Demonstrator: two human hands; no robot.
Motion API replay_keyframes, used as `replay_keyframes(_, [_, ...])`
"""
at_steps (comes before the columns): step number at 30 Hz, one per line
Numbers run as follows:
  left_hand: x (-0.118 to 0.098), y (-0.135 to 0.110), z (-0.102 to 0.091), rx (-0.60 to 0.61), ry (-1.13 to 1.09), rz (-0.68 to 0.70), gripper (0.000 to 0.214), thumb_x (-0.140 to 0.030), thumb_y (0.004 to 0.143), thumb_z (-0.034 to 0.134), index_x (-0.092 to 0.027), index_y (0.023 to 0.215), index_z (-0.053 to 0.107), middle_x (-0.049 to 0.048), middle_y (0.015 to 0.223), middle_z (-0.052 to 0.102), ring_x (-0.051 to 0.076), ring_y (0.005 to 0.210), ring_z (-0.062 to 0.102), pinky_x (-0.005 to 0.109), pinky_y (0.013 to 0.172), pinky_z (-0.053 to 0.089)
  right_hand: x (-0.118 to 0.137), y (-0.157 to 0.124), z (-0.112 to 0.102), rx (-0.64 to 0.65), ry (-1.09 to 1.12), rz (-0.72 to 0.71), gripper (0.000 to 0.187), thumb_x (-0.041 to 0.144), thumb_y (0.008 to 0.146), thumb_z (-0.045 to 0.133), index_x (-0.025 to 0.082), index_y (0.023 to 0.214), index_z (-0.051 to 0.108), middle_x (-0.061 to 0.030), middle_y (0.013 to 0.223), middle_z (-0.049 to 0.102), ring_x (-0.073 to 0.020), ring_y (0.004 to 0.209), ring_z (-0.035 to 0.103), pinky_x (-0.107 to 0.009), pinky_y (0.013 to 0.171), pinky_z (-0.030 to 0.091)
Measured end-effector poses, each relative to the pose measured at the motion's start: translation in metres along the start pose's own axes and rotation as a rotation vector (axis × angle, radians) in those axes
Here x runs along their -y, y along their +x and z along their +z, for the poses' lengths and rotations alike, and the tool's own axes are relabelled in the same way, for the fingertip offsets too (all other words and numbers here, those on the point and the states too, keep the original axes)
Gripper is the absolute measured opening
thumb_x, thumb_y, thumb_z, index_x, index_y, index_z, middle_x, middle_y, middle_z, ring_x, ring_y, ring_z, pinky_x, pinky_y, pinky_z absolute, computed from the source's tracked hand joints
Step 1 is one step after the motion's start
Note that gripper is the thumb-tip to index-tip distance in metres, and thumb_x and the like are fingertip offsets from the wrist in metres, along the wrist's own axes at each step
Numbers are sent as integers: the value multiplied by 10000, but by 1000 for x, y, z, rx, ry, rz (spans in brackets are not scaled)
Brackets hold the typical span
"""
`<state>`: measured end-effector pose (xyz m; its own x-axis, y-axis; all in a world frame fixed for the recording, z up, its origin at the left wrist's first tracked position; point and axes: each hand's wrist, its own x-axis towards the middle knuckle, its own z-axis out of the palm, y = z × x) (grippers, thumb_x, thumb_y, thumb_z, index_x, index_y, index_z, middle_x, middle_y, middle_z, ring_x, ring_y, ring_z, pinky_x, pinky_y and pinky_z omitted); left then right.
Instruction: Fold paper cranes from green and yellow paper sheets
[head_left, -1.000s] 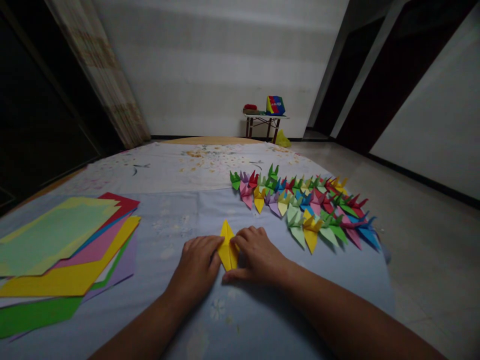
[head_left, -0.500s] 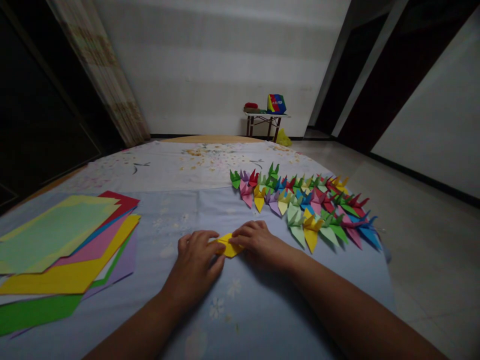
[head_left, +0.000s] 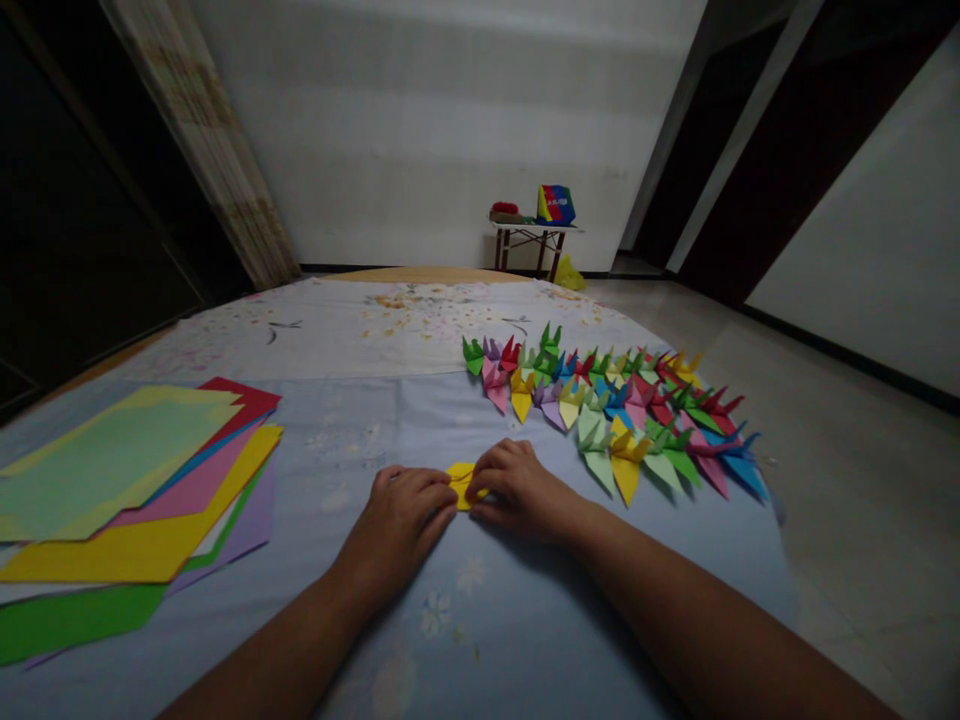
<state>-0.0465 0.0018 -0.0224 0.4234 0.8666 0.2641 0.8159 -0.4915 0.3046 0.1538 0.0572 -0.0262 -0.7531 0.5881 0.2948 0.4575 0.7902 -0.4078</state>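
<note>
A small folded piece of yellow paper (head_left: pixel 463 487) lies on the pale blue tablecloth (head_left: pixel 525 620) between my two hands. My left hand (head_left: pixel 403 510) grips its left edge, fingers bent and close together. From the right, my right hand (head_left: pixel 519 488) pinches the paper's other side between thumb and fingers. Both hands cover part of the paper, so its full outline is hidden. To the right of my right hand stand rows of folded paper cranes (head_left: pixel 626 455) in many colours.
Loose sheets of coloured paper (head_left: pixel 217 495) are stacked at the left of the table. A white flowered cloth (head_left: pixel 420 320) covers the far part. Against the back wall, a small table (head_left: pixel 536 230) carries a colourful bag (head_left: pixel 556 205) and a red item (head_left: pixel 505 208).
The yellow paper has been turned or refolded and shows a squarer shape between my hands. My left fingers have flattened and shifted slightly right; my right hand has barely moved.
</note>
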Motion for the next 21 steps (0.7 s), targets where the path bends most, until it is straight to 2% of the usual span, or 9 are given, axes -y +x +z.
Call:
replay_keyframes(5, [-2, 0, 0, -3, 5, -12, 152, -264, 866, 478, -248, 902, 625, 5, 995, 657, 187, 971, 557, 426, 918, 279, -3, 1, 2, -8, 38, 24, 166, 378, 822, 594, 233, 858, 666, -37, 910, 610, -182, 906, 474, -338, 784, 292])
replay_keyframes(11, [-2, 0, 0, -5, 0, -21, 149, -258, 861, 480, -246, 898, 624, 10, 988, 655, 188, 969, 553, 430, 923, 273, -3, 1, 2, -14, 52, 33, 153, 367, 816, 605, 232, 854, 668, -30, 899, 612, -177, 898, 477, -329, 777, 295])
replay_keyframes(21, [-5, 1, 0, -23, -2, -20, 138, -254, 859, 492, -254, 916, 618, 6, 968, 662, 184, 948, 562, 446, 930, 264, -5, 1, 5, -19, -42, -40, 198, 375, 880, 513, 258, 938, 662, -40, 879, 632, -170, 863, 492, -324, 748, 280])
